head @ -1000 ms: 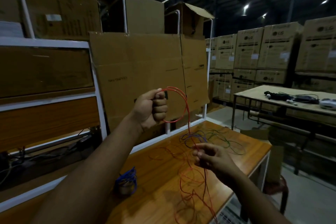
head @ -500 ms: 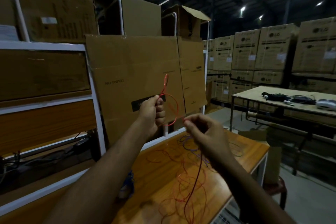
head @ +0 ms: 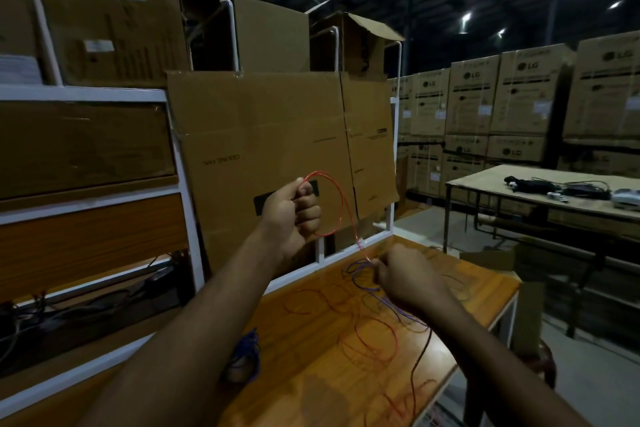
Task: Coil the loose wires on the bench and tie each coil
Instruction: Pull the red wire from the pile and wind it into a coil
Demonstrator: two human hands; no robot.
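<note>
Mid-coil on red wire (head: 341, 204): L hand (head: 294, 215) fist clenched round the loops, held up above bench (head: 485, 284). R hand (head: 405, 274) pinches the wire's slack low, near the tangle. Next, imo: bring slack up w/ R, lay another loop into L; tie not started.
</note>
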